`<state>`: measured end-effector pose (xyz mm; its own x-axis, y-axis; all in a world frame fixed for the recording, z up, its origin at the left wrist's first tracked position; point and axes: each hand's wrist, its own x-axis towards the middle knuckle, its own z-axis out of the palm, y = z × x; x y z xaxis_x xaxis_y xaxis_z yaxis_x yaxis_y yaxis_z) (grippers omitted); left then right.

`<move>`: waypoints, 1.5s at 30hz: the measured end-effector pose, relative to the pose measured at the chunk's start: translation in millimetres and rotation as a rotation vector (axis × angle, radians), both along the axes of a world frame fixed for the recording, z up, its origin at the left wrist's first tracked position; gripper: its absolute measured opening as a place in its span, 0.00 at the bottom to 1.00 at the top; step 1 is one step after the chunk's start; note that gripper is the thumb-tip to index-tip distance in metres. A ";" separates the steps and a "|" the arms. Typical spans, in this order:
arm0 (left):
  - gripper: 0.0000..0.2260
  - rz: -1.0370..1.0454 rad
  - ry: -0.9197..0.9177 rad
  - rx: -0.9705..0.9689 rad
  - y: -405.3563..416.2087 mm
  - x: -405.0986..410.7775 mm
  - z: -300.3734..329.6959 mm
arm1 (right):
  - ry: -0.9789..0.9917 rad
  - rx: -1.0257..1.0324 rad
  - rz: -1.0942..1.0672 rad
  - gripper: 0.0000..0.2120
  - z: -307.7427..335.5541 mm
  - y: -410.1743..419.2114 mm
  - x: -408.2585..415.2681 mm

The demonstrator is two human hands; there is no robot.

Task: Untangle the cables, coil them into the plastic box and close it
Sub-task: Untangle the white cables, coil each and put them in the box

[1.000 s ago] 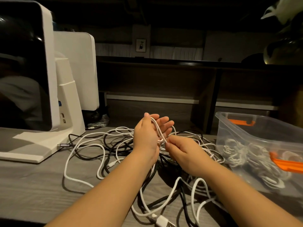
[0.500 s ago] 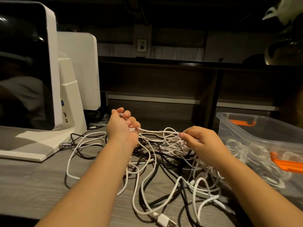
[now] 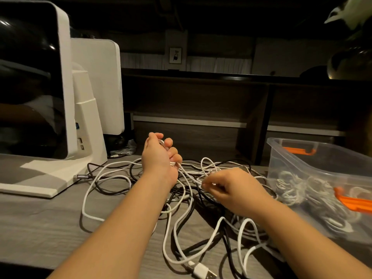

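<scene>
Since half a second ago my hands have drifted closer together and my right hand has dropped lower onto the pile. The grey wood-grain desk (image 3: 40, 228) carries the white monitor stand (image 3: 60, 174) at nine o'clock and the clear plastic box (image 3: 314, 164) with orange latches at three o'clock, coiled white cable inside. The tangle of cables (image 3: 181, 198), glossy white and black loops, sprawls at centre. My left hand (image 3: 159, 156) grips a white strand in curled fingers; my right hand (image 3: 233, 188) pinches another strand.

Single head-worn wide-angle view, looking forward and down, close over the worktop (image 3: 40, 228), both forearms entering from the bottom edge
</scene>
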<state>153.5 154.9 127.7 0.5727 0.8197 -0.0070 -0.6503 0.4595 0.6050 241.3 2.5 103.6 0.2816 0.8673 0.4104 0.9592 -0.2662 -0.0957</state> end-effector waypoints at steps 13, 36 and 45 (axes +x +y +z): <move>0.20 -0.044 0.416 0.655 -19.2 6.6 -6.8 | 0.057 0.184 0.336 0.07 -2.7 2.7 -6.6; 0.15 -0.885 0.657 0.734 -38.1 -6.0 -12.9 | 0.611 0.408 0.059 0.13 -0.3 -4.3 11.6; 0.05 -1.017 0.635 0.841 -35.5 -11.1 -8.8 | 0.831 0.452 0.163 0.11 0.6 -4.9 14.2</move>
<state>142.4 119.4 119.0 0.9775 -0.0370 -0.2074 0.2041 -0.0785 0.9758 255.5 -2.3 104.2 0.5237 0.7301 0.4391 0.5602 0.0932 -0.8231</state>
